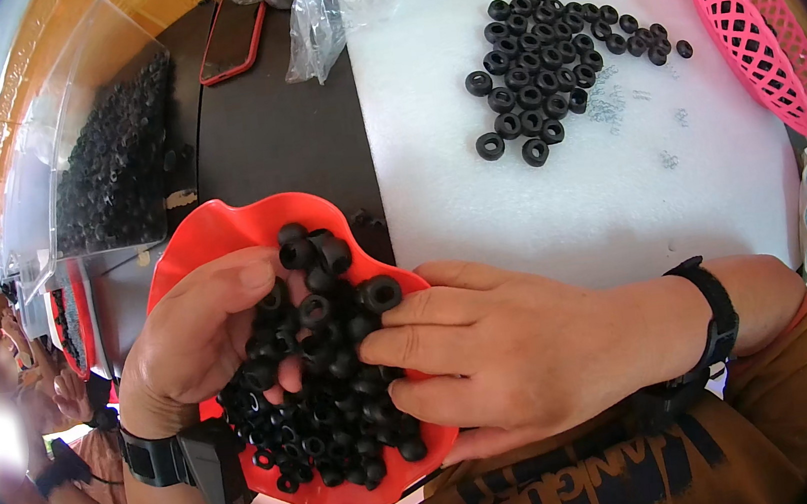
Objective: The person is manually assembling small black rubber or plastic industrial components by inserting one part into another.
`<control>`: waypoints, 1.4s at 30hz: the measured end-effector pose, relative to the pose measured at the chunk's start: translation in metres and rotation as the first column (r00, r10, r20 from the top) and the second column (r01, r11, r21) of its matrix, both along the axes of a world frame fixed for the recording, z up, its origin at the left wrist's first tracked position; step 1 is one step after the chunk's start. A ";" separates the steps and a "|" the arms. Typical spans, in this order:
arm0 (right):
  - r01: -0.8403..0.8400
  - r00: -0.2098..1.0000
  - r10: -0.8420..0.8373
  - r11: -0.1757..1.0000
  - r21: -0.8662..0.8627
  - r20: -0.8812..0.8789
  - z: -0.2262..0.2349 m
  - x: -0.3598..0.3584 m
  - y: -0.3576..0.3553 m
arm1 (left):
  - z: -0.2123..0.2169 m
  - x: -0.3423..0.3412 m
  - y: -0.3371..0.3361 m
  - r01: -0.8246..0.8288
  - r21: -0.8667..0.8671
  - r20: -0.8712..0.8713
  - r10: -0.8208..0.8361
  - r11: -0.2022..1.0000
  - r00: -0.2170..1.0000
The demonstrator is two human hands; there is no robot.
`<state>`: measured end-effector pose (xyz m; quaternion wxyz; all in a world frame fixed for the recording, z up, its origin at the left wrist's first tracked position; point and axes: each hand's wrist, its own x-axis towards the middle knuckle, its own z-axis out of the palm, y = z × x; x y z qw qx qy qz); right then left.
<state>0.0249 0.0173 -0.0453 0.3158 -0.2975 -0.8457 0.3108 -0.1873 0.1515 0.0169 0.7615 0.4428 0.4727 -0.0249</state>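
A red wavy-rimmed bowl (183, 241) sits before me, heaped with small black ring-shaped pieces (331, 387). My left hand (215, 320) reaches in from the left, fingers curled under a clump of these rings and mostly hidden by them. From the right, my right hand (491, 352) lies over the bowl's edge, its bent fingers pressed against the rings and their tips partly out of sight. On the white foam sheet (521, 222) beyond, many more black rings (541, 59) stand in a loose cluster, holes facing up.
A clear plastic bin (46, 210) of black pieces stands at the far left. Nearby lie a red-edged phone-like object (231, 39) and clear plastic bags (318, 11). A pink mesh basket (763, 42) leans at far right. Another person's hand (71, 396) is at the left, beside a red tray (78, 362).
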 end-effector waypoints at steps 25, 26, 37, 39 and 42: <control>0.294 0.956 -0.282 0.881 0.370 -0.088 0.002 0.000 -0.035 | 0.041 0.053 -0.043 0.064 0.114 0.088 -0.075 0.991 0.993; 0.289 0.957 -0.275 0.888 0.359 -0.092 0.003 0.002 -0.037 | 0.041 0.057 -0.045 0.068 0.117 0.092 -0.078 0.991 0.993; 0.223 0.975 -0.220 0.934 0.280 -0.042 0.007 0.009 -0.034 | 0.034 0.036 -0.051 -0.015 0.150 0.078 0.003 0.989 0.997; 0.201 0.980 -0.192 0.951 0.236 -0.060 0.011 0.009 -0.028 | 0.038 0.022 -0.048 -0.034 0.249 -0.020 0.040 0.968 0.999; 0.241 0.939 -0.206 0.965 0.102 -0.275 0.017 0.004 -0.017 | 0.028 0.009 -0.062 -0.132 0.506 -0.041 0.176 0.852 0.983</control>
